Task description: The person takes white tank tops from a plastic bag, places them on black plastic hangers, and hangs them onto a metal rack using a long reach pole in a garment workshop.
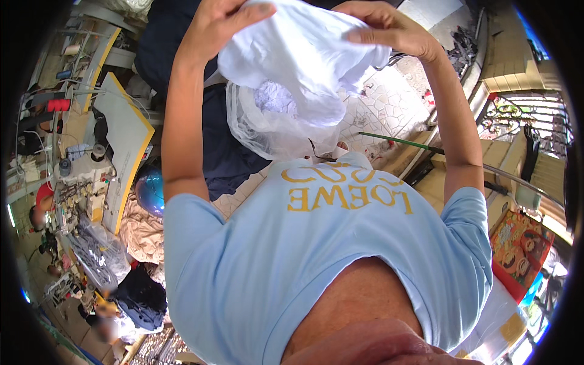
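Note:
A piece of white cloth (292, 45) hangs stretched between my two raised hands at the top of the view. My left hand (216, 27) is closed on its left side, with the thumb lying over the fabric. On the other side, my right hand (395, 33) grips the cloth between thumb and fingers. Just below the cloth sits a clear plastic bag (249, 125) with pale lavender-white fabric (275, 100) inside. The cloth's lower folds cover part of the bag. Whether the cloth is a garment I cannot tell.
Dark navy fabric (228, 143) lies beside the bag. Left are sewing tables (125, 131), a sewing machine (88, 161), a blue helmet (150, 190) and tan cloth (143, 228). A green stick (395, 141) crosses at right above the tiled floor (398, 100). People sit farther left.

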A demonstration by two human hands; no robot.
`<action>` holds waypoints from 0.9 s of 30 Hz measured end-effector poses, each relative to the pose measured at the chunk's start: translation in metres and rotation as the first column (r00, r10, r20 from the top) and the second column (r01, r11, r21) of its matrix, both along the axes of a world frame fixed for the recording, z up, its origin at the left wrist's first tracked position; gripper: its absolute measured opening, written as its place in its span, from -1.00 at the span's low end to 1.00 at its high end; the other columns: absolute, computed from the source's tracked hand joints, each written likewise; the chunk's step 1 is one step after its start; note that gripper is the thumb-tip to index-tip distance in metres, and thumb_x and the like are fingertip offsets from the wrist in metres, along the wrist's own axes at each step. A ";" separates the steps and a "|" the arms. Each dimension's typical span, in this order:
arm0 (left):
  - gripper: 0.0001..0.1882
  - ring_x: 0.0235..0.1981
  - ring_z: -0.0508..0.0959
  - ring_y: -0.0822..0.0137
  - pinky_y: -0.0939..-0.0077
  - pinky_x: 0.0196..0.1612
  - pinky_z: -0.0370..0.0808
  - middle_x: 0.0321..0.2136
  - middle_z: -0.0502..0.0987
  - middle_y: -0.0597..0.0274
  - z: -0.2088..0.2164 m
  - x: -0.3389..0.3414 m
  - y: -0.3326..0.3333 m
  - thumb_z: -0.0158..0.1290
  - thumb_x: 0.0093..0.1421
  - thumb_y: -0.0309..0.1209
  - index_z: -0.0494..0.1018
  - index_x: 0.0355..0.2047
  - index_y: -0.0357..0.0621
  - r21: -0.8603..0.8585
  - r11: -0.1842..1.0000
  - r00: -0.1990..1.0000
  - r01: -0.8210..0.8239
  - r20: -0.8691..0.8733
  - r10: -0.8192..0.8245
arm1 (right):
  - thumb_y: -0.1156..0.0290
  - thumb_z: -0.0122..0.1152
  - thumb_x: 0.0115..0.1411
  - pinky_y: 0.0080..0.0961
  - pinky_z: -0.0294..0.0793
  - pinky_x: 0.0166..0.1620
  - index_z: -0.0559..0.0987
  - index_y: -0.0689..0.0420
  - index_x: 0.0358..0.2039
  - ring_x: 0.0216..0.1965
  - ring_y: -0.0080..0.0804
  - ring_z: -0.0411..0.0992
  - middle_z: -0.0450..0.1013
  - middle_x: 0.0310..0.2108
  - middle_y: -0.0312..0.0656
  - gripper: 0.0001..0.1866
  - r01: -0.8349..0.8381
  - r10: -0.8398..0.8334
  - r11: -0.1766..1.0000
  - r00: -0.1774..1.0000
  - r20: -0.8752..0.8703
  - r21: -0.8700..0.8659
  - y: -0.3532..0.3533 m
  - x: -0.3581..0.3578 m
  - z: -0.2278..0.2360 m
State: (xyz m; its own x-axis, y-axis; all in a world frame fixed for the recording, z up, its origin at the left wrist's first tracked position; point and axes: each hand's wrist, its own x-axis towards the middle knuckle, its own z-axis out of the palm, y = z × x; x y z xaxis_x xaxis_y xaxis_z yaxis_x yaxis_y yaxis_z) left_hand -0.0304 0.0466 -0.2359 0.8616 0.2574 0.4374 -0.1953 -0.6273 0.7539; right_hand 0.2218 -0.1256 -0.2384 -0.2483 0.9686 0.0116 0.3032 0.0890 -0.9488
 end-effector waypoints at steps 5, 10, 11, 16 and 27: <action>-0.88 -0.57 0.32 0.67 0.70 -0.50 0.25 -0.62 0.41 0.50 0.060 0.044 -0.010 0.25 0.08 -0.51 0.56 -0.41 -0.31 -0.087 0.980 0.981 0.180 -0.063 -0.185 | 0.15 0.39 0.02 -0.57 0.45 -0.15 0.46 0.30 0.02 -0.25 -0.52 0.46 0.53 -0.28 -0.23 -0.36 -0.083 0.119 0.987 0.951 0.285 -0.136 -0.033 0.019 0.034; -0.86 -0.52 0.44 0.64 0.68 -0.44 0.37 -0.57 0.54 0.41 0.084 0.076 -0.015 0.28 0.05 -0.48 0.57 -0.44 -0.30 0.178 0.939 0.947 0.294 0.077 -0.311 | 0.00 0.29 0.07 -0.54 0.40 -0.25 0.57 0.29 -0.20 -0.35 -0.50 0.43 0.50 -0.40 -0.21 -0.45 0.140 -0.036 0.982 0.803 0.595 -0.130 -0.063 0.037 0.056; -0.86 -0.53 0.44 0.63 0.66 -0.44 0.37 -0.58 0.54 0.40 0.094 0.081 -0.023 0.28 0.04 -0.48 0.57 -0.44 -0.30 0.203 0.934 0.952 0.294 0.025 -0.305 | -0.02 0.27 0.08 -0.53 0.39 -0.27 0.59 0.29 -0.26 -0.37 -0.50 0.42 0.49 -0.42 -0.21 -0.46 0.195 -0.049 0.969 0.749 0.661 -0.149 -0.067 0.049 0.059; -0.82 -0.57 0.44 0.62 0.65 -0.50 0.34 -0.64 0.52 0.36 0.122 0.105 -0.042 0.32 -0.02 -0.43 0.57 -0.49 -0.28 0.321 0.875 0.931 0.363 -0.087 -0.354 | -0.08 0.23 0.07 -0.45 0.34 -0.25 0.60 0.21 -0.58 -0.42 -0.31 0.42 0.49 -0.40 -0.06 -0.49 -0.093 0.062 0.972 0.987 0.148 0.217 -0.118 0.055 0.088; -0.87 -0.73 0.22 0.41 0.49 -0.59 0.04 -0.76 0.30 0.27 0.158 0.102 -0.092 0.21 -0.26 -0.54 0.46 -0.68 -0.25 0.245 0.588 0.623 0.771 -0.098 -0.776 | -0.25 0.03 0.16 -0.40 0.45 -0.04 0.45 0.26 -0.06 -0.11 -0.24 0.47 0.50 -0.19 -0.01 -0.27 0.346 -0.337 0.925 0.938 0.086 -0.154 -0.170 0.024 -0.007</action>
State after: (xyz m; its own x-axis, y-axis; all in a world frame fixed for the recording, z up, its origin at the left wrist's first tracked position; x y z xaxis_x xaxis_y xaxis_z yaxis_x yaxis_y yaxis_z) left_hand 0.0719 -0.0458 -0.0779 0.6768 -0.6174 0.4010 -0.7056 -0.3885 0.5926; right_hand 0.2463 -0.2957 -0.2452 0.1024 0.9820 -0.1590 0.3416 -0.1848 -0.9215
